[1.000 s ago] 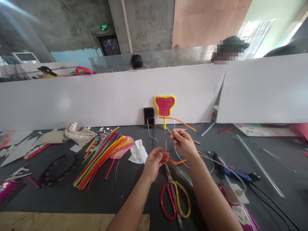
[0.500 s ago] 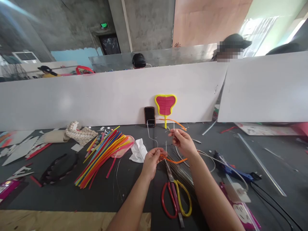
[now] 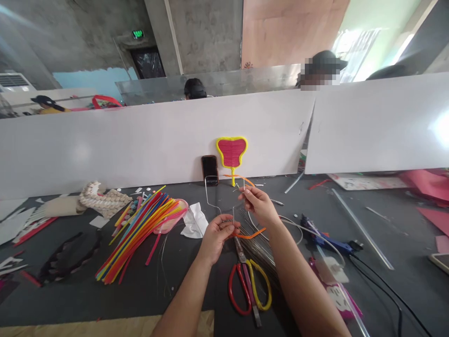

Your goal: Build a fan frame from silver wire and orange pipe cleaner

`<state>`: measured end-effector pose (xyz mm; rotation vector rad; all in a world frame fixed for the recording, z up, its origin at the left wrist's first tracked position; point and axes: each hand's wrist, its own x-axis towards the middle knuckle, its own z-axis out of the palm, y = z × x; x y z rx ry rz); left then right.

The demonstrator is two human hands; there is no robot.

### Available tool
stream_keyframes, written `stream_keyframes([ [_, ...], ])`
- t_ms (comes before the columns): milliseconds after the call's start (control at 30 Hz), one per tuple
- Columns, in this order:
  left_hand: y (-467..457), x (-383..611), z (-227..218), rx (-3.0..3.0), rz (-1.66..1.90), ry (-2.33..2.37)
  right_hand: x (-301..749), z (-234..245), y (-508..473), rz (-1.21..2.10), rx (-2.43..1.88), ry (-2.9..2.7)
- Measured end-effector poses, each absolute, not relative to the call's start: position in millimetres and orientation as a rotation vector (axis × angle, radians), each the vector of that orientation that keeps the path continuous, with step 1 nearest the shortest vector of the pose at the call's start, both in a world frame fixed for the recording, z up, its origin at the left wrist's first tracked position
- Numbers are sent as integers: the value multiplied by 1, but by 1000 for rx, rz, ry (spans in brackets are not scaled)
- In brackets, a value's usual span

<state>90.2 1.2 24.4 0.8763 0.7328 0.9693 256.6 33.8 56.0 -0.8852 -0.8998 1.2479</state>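
Observation:
A thin silver wire frame (image 3: 206,193), bent with corners and partly covered in orange, is held between my two hands above the table. My left hand (image 3: 218,234) is closed, thumb against fingers, on its lower part, where an orange strip (image 3: 255,233) sticks out to the right. My right hand (image 3: 257,202) pinches the wire at the upper right, just below an orange-covered curve (image 3: 247,180). Behind the frame, a pink fan with a yellow edge (image 3: 232,152) stands against the white board, beside a dark phone (image 3: 209,169). Scissors (image 3: 241,255) with red and yellow handles lie below my hands.
A bundle of coloured sticks (image 3: 135,238), a white tissue (image 3: 195,221) and a dark headband (image 3: 66,257) lie at left. Several loose wires (image 3: 261,252) lie under my right arm. A blue corded tool (image 3: 328,241) and a power strip (image 3: 338,297) are at right. People sit beyond the white board (image 3: 157,135).
The view has swung to the right, so the scene sits further left. My left hand's fingers have shifted slightly on the frame; my right hand still pinches the wire.

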Motion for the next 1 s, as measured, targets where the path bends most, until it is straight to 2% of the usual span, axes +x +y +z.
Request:
stream_keyframes([
  [433, -1, 26, 68, 740, 1196, 816, 264, 107, -21, 869, -951, -1139],
  [633, -9, 1, 73, 665, 1226, 790, 274, 83, -68, 857, -1181, -1464],
  [833, -30, -2, 62, 601, 1054, 747, 270, 57, -114, 972, -1307, -1718],
  [1000, -69, 16, 44, 699, 859, 763, 269, 76, -106, 751, -1285, -1437],
])
